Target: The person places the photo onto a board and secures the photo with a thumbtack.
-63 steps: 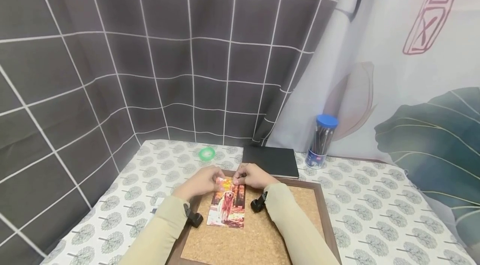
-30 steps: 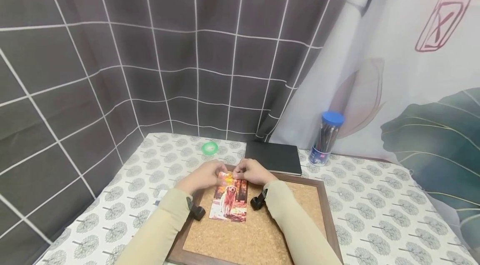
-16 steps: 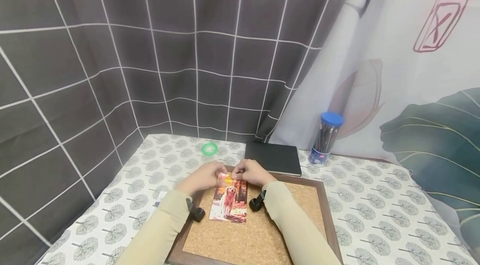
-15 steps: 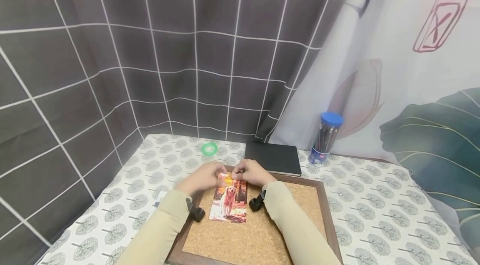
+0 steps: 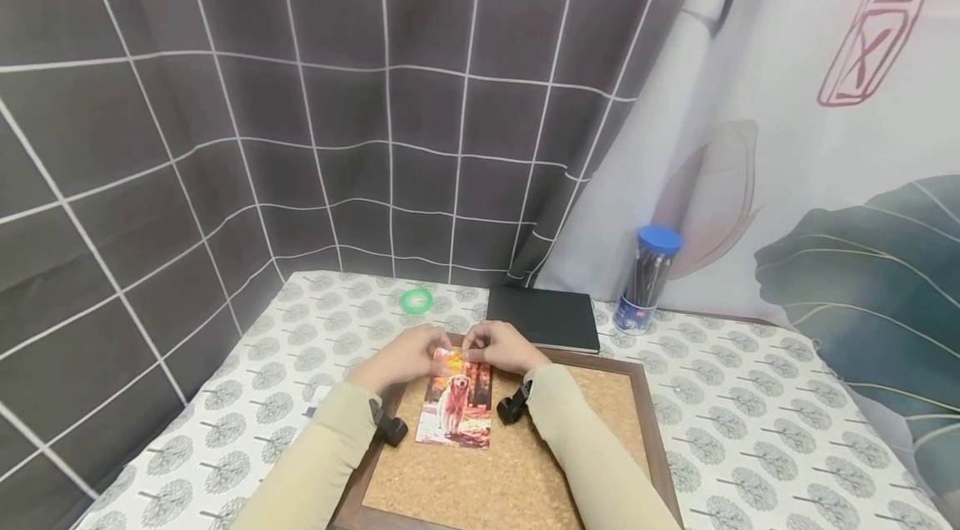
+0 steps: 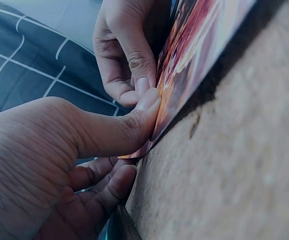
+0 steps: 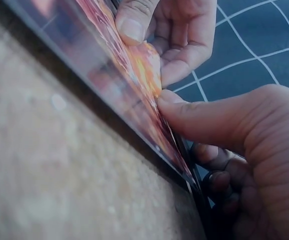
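A photo print of a golden dog among autumn leaves lies over the upper left part of a cork board with a brown wooden frame. My left hand pinches its top left corner, thumb on the picture face. At the top edge, towards the right corner, my right hand grips the print between thumb and fingers. The wrist views show both thumbs close together on the print, which bends near the right thumb. Some fingertips are hidden behind the print.
Behind the board lies a black notebook. A green tape roll sits further left, and a clear jar of pens with a blue lid stands at the back right. White paper peeks out by the left sleeve.
The head view shifts slightly. Both hands keep their hold on the print's top edge, and the print stays in nearly the same place on the board.
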`<state>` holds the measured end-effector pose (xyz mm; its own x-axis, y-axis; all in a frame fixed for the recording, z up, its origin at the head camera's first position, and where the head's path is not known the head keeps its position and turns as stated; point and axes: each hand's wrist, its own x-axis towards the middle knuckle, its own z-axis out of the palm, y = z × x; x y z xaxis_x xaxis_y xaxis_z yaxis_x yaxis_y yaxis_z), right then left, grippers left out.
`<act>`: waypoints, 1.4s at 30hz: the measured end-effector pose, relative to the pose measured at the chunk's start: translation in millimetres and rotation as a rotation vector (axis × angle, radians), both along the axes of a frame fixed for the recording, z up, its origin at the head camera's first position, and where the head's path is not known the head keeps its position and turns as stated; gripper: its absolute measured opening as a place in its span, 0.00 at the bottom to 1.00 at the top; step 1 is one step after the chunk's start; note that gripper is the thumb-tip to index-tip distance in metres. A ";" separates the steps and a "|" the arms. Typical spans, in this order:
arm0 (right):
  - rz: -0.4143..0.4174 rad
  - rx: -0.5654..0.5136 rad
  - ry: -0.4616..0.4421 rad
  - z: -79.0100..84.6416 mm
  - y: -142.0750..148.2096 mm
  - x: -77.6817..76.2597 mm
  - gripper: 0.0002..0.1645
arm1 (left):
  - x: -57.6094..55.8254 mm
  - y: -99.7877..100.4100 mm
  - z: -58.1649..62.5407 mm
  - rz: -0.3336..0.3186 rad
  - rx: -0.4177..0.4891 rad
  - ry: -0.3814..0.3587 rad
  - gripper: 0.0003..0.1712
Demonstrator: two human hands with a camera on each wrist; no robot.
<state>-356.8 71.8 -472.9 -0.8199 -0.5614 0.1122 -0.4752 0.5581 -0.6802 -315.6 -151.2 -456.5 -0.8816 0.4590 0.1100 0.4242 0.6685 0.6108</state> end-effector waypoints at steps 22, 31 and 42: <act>-0.016 0.031 0.078 7.6 -1.9 9.0 0.04 | 1.7 4.2 3.6 -0.004 0.004 0.015 0.17; 0.027 0.060 0.102 11.1 -2.7 9.7 0.03 | 3.8 4.9 3.0 -0.007 -0.059 0.060 0.17; 0.080 0.128 0.094 23.7 13.0 18.5 0.05 | 9.3 8.9 9.1 -0.003 -0.242 0.155 0.19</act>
